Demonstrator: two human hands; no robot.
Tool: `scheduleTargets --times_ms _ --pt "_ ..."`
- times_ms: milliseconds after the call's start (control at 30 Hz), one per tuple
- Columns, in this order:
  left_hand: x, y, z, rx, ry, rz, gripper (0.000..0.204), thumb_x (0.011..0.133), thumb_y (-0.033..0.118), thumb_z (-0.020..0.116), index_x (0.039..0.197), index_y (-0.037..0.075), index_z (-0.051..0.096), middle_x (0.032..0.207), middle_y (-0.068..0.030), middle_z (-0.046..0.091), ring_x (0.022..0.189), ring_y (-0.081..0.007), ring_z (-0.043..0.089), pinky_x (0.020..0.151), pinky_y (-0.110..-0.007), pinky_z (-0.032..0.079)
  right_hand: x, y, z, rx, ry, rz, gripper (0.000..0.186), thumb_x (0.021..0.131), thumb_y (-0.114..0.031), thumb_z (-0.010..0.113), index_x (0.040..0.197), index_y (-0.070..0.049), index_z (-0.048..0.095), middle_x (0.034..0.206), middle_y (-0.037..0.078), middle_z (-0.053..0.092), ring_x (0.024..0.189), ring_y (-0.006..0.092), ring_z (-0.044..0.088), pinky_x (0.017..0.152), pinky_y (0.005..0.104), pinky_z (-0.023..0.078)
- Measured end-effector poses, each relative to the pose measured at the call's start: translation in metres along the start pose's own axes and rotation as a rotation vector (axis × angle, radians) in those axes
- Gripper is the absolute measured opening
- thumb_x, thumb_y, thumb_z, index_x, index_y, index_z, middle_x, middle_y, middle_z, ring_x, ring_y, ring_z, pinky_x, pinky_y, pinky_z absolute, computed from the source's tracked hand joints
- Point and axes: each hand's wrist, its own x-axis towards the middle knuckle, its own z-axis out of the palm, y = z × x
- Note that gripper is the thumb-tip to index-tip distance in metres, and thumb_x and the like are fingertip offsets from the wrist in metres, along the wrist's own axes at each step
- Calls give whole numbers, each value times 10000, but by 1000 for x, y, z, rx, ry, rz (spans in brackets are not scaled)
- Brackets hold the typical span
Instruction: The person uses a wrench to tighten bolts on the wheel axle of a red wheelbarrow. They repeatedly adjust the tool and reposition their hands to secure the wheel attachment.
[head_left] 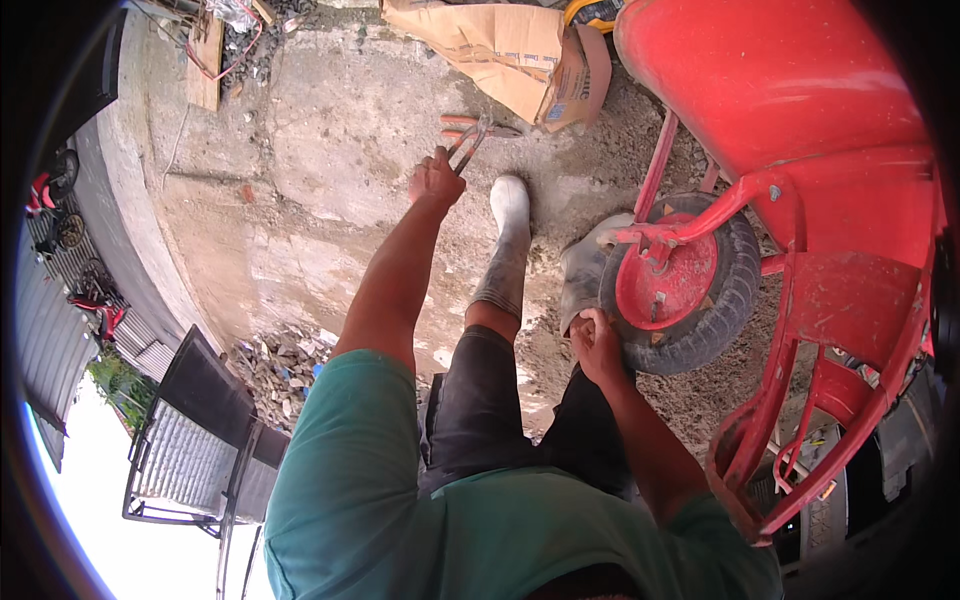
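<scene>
My left hand (435, 182) is closed on a metal hand tool (466, 150) with two long arms, held out above the concrete floor. Just beyond it, another tool with orange handles (455, 127) lies on the ground, partly overlapped. My right hand (598, 350) has its fingers curled against the tyre (690, 345) of a red wheelbarrow (780, 80), at the tyre's lower left edge. The barrow is tipped up on my right, its wheel hub (645, 295) facing me. My white rubber boot (510, 205) stands between my hands; the other boot (580, 270) is partly behind the wheel.
A torn cardboard piece (480, 50) lies at the top, near a wooden board (205, 65) and wires. Rubble (290, 375) is heaped at lower left. Corrugated metal sheets (45, 330), red-and-black motorbike parts (60, 185) and a metal frame structure (185, 470) line the left side.
</scene>
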Motion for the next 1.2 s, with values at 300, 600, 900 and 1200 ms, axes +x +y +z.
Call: scheduleTargets --times_ms 300,600,900,1200 --pt "125 -26 50 315 545 400 472 812 154 630 1265 170 500 1144 -74 545 1175 -275 482 969 -446 414 5 13 29 103 -91 149 197 864 -9 638 1041 -30 552 674 56 451 579 162 481 558 315 389" --pt "163 22 123 450 150 268 294 989 201 424 1223 123 585 1363 -83 515 1310 -255 452 967 -472 448 7 21 30 266 -73 200 196 876 -2 638 1038 -14 530 642 27 384 566 124 398 533 303 332" --pt "63 20 76 -102 -86 187 325 978 294 415 1135 33 528 1014 -292 666 998 -491 623 876 -544 492 20 19 37 122 -17 165 252 909 -14 634 1122 -19 500 811 2 452 713 78 454 648 230 393" --pt "-164 34 -28 -1075 -894 129 399 1022 479 467 885 116 559 621 67 408 498 -49 330 432 -243 273 22 -44 45 558 390 127 500 925 -286 673 1250 7 430 1023 160 621 914 215 642 816 372 541"
